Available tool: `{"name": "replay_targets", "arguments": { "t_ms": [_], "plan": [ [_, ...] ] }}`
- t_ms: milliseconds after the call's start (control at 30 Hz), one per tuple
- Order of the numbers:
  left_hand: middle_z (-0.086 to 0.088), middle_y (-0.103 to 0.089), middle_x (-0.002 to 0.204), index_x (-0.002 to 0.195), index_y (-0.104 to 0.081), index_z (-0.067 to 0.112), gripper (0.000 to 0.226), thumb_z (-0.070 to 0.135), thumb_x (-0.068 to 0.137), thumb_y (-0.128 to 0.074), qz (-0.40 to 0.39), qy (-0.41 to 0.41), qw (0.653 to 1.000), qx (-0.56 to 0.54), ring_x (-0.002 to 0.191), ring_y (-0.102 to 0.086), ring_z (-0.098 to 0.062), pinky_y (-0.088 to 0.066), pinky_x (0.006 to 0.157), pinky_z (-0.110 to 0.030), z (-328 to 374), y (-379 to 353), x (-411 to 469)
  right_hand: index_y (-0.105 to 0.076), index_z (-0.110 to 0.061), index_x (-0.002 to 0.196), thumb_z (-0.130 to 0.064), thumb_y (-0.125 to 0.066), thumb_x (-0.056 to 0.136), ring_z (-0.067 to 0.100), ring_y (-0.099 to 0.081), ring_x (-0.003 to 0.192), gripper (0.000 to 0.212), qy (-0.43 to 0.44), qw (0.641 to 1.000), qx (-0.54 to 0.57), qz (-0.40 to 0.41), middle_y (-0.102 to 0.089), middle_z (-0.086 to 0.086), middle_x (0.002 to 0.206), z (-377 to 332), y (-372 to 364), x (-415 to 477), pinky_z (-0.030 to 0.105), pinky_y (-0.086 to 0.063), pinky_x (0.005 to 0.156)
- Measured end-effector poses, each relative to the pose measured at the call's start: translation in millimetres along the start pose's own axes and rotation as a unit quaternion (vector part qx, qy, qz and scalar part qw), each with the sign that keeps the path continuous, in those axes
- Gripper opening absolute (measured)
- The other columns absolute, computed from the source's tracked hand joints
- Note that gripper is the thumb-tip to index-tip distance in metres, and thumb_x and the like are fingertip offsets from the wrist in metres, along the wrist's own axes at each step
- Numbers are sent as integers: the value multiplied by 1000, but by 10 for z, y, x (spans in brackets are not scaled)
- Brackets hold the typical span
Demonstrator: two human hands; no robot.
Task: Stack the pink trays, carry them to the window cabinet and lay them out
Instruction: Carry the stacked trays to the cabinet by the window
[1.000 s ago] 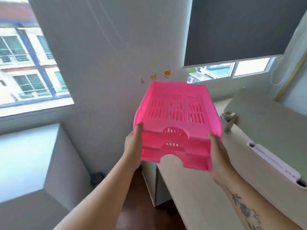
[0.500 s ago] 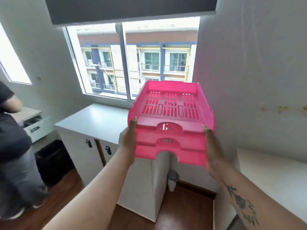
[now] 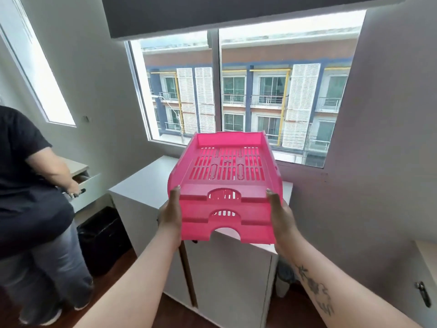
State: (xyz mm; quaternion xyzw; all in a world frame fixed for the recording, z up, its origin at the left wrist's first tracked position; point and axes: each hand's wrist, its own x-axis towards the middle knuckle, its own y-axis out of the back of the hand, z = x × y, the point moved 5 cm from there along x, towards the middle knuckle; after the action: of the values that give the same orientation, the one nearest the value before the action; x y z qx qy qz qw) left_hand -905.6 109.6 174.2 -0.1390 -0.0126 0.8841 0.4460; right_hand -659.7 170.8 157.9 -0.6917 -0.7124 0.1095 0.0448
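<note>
Far to the left of my fingers I see another person (image 3: 26,185) in a black shirt and jeans, one hand at an open drawer (image 3: 88,188), with a black bin (image 3: 104,240) on the floor just beside them. My left hand (image 3: 170,215) is clamped on the left wall of the pink trays (image 3: 227,185), thumb tip up at the top rim, the other fingers hidden behind the plastic. I count three nested front edges in the stack, held level in the air between my hands. Under and beyond my fingers stands the white window cabinet (image 3: 142,178); the stack hangs above its top, not touching. My right hand (image 3: 282,215) grips the right wall in the same manner. The window (image 3: 248,91) lies beyond the fingertips.
</note>
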Motion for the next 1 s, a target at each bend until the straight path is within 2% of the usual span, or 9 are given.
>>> {"name": "replay_targets", "arguments": {
  "t_ms": [233,500,633,700,767,833,867,933,1000],
  "plan": [
    [-13,-70,103,99,-63,29,45,68,85,-45,-25,24,998,44,91,-68,-33,-58,79,-52,-120,35,1400,-65,-29,113,-87,-59,58,34,-76,86,80,-27,999,-20,11,-77,13,101,478,-674,887,59,-61,73],
    [-8,-71,104,91,-64,40,43,77,77,-46,-31,40,996,68,97,-67,-30,-55,88,-54,-467,2,2183,-65,-35,113,-69,-53,77,30,-75,91,51,-60,996,-50,49,-78,6,100,893,-841,1492,58,-58,84],
    [-3,-65,121,109,-59,44,58,85,70,-43,-49,50,994,88,114,-60,-29,-48,98,-55,-566,-6,2310,-63,-38,118,-75,-52,70,24,-70,103,62,-62,993,-97,39,-77,-1,105,923,-862,1578,54,-52,95],
    [-1,-65,120,112,-56,45,59,84,71,-43,-46,38,991,119,112,-60,-27,-49,97,-55,-519,-6,2287,-60,-36,126,-78,-53,69,24,-68,107,71,-51,989,-133,27,-74,-2,112,832,-834,1602,56,-51,97],
    [-1,-66,113,118,-55,38,59,77,75,-45,-34,-5,987,159,103,-64,-24,-55,89,-53,-353,-8,2285,-49,-33,140,-76,-58,72,25,-61,121,80,-29,985,-168,23,-64,2,133,655,-789,1673,58,-48,101],
    [0,-62,122,136,-48,25,64,63,84,-46,-22,-60,975,212,107,-62,-23,-55,88,-50,-104,-62,2351,-35,-24,151,-61,-62,83,29,-50,133,82,-30,981,-186,39,-46,9,151,447,-739,1825,58,-44,106],
    [0,-60,125,139,-46,21,60,55,90,-45,-22,-83,967,242,109,-61,-23,-55,89,-47,20,-109,2401,-40,-20,149,-50,-61,88,31,-53,130,71,-26,979,-199,35,-49,11,149,338,-753,1917,57,-47,103],
    [-3,-68,110,124,-60,14,39,35,98,-39,-34,-122,949,287,95,-65,-23,-58,77,-38,226,-217,2483,-63,-21,124,-24,-49,92,33,-69,102,34,3,968,-250,19,-71,10,118,141,-827,2055,52,-59,82],
    [-9,-70,89,104,-66,10,37,23,100,-32,-24,-157,937,311,81,-66,-26,-56,66,-38,382,-245,2536,-67,-26,104,-11,-39,94,29,-69,75,33,35,953,-300,25,-74,4,91,29,-902,2139,42,-56,59]
  ]
}}
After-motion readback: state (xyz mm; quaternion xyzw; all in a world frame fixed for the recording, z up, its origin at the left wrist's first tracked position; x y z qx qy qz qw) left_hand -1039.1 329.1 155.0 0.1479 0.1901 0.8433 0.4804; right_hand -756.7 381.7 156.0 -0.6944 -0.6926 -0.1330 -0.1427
